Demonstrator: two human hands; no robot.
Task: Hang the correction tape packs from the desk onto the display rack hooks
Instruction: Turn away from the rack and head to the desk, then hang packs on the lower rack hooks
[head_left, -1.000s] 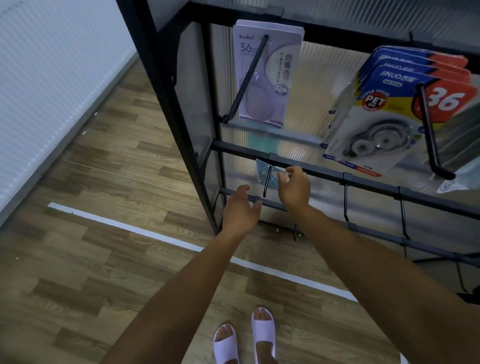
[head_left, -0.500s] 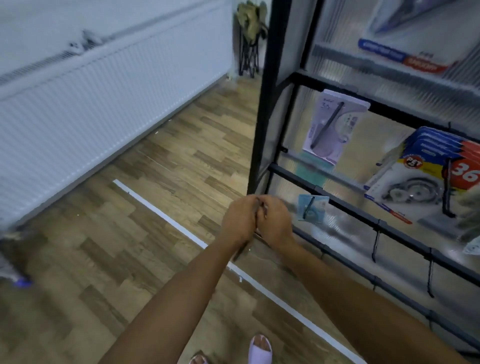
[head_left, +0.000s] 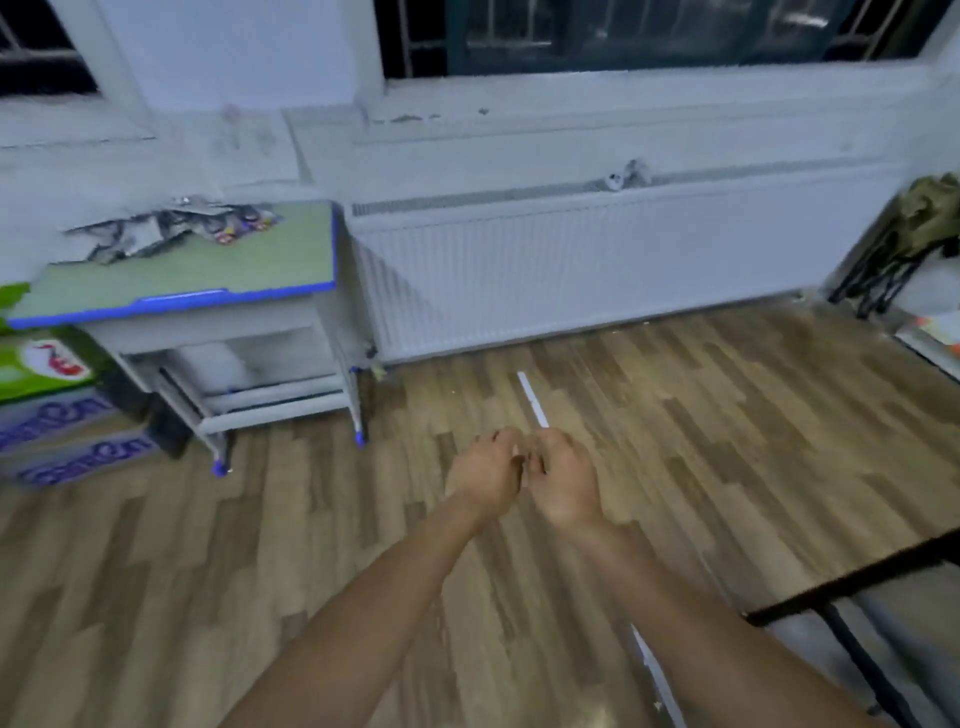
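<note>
A loose pile of correction tape packs (head_left: 156, 234) lies at the back of the green-topped desk (head_left: 218, 270), far left. My left hand (head_left: 485, 470) and my right hand (head_left: 563, 475) hang side by side over the wooden floor in the middle of the view. Their fingers are curled and the knuckles nearly touch, and I see nothing held in either. Only a black base bar of the display rack (head_left: 852, 577) shows, at the lower right. Its hooks and hung packs are out of view.
A long white radiator (head_left: 597, 270) runs along the far wall under the window. Printed cardboard boxes (head_left: 41, 364) stand left of the desk. A white tape line (head_left: 532, 397) crosses the floor. A black stand with a green bundle (head_left: 930, 213) stands at the right.
My view has swung left from the rack to the desk and radiator. My hands left the rack bar, came together and now hang over the floor.
</note>
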